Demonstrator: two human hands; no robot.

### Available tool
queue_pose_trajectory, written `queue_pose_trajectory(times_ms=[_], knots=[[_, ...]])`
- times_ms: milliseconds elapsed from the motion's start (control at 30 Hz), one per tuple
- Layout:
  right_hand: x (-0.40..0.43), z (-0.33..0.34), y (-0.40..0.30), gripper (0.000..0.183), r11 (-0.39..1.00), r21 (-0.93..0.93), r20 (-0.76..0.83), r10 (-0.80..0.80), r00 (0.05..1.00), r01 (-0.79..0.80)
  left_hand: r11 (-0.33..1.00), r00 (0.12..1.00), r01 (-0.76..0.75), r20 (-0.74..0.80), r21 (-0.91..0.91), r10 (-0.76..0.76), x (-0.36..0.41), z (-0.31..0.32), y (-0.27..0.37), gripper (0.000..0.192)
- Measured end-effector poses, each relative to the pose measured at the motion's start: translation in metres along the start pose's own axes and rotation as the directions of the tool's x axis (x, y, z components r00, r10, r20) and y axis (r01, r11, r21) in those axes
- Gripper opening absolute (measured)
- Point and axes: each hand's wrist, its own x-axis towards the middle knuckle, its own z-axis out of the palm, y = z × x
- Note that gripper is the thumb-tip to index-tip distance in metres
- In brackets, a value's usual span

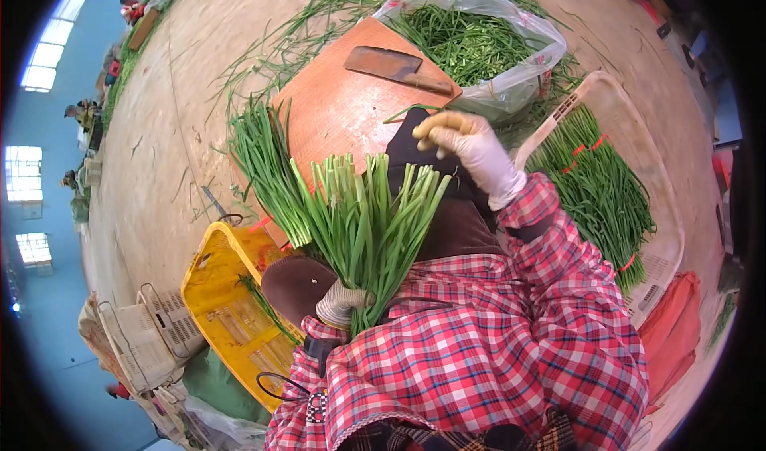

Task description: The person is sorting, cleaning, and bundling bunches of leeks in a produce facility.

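My left hand [342, 305], in a pale knitted glove, grips a bunch of green flowering chives or similar stalks [359, 217] near its lower end. The pale cut ends fan out upward over my lap. My right hand [470, 148], in a whitish rubber glove with yellowed fingers, is raised beside the bunch, its fingers loosely bent and nothing seen in them. Another pile of green stalks [263, 169] lies on the left edge of an orange board [335, 104]. A cleaver [383, 62] with a rusty blade rests flat on that board.
A clear plastic bag [550, 44] of cut green trimmings stands beyond the board. At right, a pale crate [670, 211] holds bundles [604, 193] tied with red bands. A yellow crate [221, 307] sits at left, near white baskets [137, 337]. Other people sit along the far left wall.
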Motion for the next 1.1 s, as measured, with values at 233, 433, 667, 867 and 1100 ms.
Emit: queue_pose_trajectory(times_ms=[233, 433, 667, 867, 1100], knots=[[0.019, 0.008, -0.036, 0.029, 0.573, -0.72, 0.397, -0.123, 0.91, 0.392, 0.999, 0.999, 0.002, 0.034, 0.046, -0.004, 0.005, -0.018, -0.012, 0.062], [0.037, 0.014, -0.037, 0.022, 0.486, -0.751, 0.535, 0.05, 0.843, 0.448, 0.986, 0.999, 0.005, 0.05, -0.167, 0.003, 0.003, -0.007, -0.015, 0.068], [0.035, -0.017, -0.038, 0.018, 0.259, -0.841, 0.373, -0.358, 0.856, 0.475, 0.988, 0.998, -0.011, 0.055, -0.153, 0.02, 0.002, 0.008, -0.007, 0.069], [0.021, -0.075, -0.09, 0.02, 0.07, -0.996, -0.083, -0.759, 0.646, -0.045, 0.994, 0.993, -0.105, -0.049, -0.016, 0.104, 0.003, 0.019, -0.006, 0.071], [-0.012, 0.006, -0.001, 0.036, 0.528, -0.765, 0.321, -0.183, 0.929, 0.368, 0.987, 0.984, -0.139, -0.126, -0.077, 0.129, -0.003, 0.031, -0.009, 0.067]])
